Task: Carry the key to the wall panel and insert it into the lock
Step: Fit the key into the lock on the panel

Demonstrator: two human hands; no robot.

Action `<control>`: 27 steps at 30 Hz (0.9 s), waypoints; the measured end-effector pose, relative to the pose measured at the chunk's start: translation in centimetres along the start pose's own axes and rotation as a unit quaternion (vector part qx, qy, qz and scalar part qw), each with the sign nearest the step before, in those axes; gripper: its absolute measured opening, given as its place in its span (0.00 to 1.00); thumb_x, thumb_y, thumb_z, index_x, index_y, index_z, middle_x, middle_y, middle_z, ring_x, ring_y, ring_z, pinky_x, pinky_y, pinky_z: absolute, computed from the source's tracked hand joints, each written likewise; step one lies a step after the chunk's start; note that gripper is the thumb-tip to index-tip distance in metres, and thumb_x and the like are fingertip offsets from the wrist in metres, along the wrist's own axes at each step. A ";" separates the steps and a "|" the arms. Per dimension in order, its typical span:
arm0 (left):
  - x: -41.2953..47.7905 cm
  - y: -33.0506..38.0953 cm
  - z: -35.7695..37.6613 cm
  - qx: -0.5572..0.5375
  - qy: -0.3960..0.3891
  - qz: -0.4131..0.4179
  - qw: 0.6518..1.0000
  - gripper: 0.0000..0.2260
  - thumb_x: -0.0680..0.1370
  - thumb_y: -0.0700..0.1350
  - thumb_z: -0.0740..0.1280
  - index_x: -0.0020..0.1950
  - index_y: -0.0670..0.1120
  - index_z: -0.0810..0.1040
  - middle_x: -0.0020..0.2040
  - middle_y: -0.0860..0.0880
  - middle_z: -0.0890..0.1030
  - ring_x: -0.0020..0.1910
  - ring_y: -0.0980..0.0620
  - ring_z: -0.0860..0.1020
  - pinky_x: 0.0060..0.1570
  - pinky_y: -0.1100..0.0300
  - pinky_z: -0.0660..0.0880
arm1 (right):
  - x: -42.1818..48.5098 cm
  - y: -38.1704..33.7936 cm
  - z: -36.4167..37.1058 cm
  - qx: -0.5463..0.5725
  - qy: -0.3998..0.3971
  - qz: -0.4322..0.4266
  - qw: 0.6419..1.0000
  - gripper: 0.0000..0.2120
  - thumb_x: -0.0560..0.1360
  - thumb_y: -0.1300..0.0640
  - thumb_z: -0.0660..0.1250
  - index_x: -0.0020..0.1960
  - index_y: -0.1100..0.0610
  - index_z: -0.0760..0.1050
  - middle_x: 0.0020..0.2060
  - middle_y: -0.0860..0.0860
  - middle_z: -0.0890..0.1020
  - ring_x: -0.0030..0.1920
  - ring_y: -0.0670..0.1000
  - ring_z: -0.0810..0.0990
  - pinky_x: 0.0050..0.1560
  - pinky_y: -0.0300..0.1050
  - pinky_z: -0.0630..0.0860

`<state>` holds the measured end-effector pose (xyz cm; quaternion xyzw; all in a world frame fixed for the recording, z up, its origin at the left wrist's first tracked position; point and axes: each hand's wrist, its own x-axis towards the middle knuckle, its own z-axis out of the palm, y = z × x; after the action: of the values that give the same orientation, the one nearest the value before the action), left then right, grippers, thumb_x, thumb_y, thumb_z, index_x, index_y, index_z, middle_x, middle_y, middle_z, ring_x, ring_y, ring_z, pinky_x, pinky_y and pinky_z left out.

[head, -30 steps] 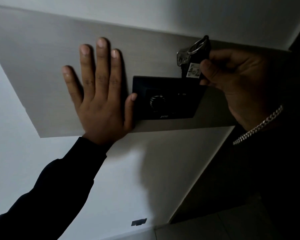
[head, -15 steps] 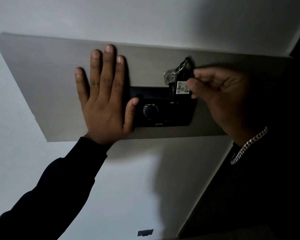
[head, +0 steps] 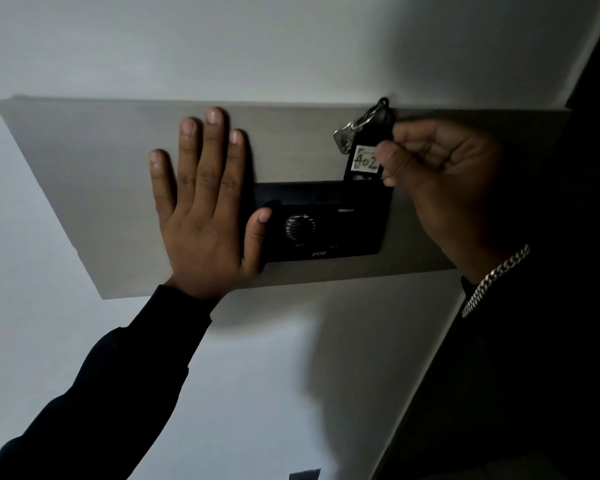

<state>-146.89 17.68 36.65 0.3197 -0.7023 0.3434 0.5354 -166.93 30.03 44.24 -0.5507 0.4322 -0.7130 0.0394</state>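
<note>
A black key tag [head: 367,152] with a white label reading 402 is pinched in my right hand [head: 440,181]; a metal key and ring [head: 352,131] hang off its top. The tag's lower end sits at the top right edge of a black wall unit [head: 347,237] with a round dial [head: 300,226]. That unit is mounted on a pale grey wall panel [head: 90,188]. My left hand [head: 205,206] lies flat and spread on the panel just left of the unit, thumb touching its left edge.
A white wall [head: 257,46] surrounds the panel. A dark edge or door frame [head: 499,341] runs diagonally along the right side. A small dark fitting [head: 305,474] shows low on the wall. A metal chain bracelet [head: 496,280] is on my right wrist.
My right hand has kept the key tag at the top right of the black unit, its lower end now at the unit's upper edge. My left hand stays flat on the panel.
</note>
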 end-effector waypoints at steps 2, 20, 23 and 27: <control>0.0 0.0 0.0 -0.004 0.002 0.001 1.000 0.31 0.81 0.57 0.47 0.80 0.42 0.58 0.80 0.40 0.59 0.82 0.42 0.53 0.79 0.39 0.49 | -0.7 0.8 0.0 -0.016 -0.010 0.009 1.000 0.10 0.71 0.64 0.73 0.42 0.50 0.79 0.29 0.43 0.83 0.29 0.41 0.80 0.32 0.32 0.77; 0.0 -0.2 -0.1 -0.033 0.010 0.009 0.999 0.29 0.81 0.56 0.49 0.79 0.42 0.59 0.81 0.45 0.54 0.82 0.45 0.50 0.80 0.45 0.44 | 3.4 -4.3 -0.2 -0.393 -0.235 -0.220 0.861 0.12 0.68 0.54 0.76 0.49 0.59 0.84 0.43 0.55 0.83 0.34 0.48 0.76 0.40 0.38 0.73; 0.0 -0.3 -0.1 -0.036 0.007 0.013 0.999 0.29 0.81 0.56 0.50 0.80 0.42 0.59 0.81 0.45 0.54 0.82 0.45 0.50 0.80 0.43 0.45 | 3.3 -3.8 0.1 -0.404 -0.219 -0.241 0.855 0.09 0.72 0.53 0.73 0.45 0.58 0.85 0.38 0.57 0.84 0.35 0.49 0.77 0.41 0.47 0.74; 0.2 -0.4 -0.4 -0.034 0.001 0.017 0.999 0.29 0.81 0.56 0.50 0.79 0.42 0.59 0.80 0.44 0.56 0.82 0.45 0.50 0.80 0.43 0.44 | 2.4 -2.0 0.3 -0.319 -0.133 -0.207 0.915 0.12 0.75 0.51 0.70 0.42 0.58 0.85 0.33 0.56 0.83 0.34 0.52 0.80 0.38 0.48 0.76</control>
<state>-146.44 17.77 36.92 0.2892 -0.7184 0.3285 0.5407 -166.73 29.85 47.39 -0.7007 0.5037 -0.4497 -0.2304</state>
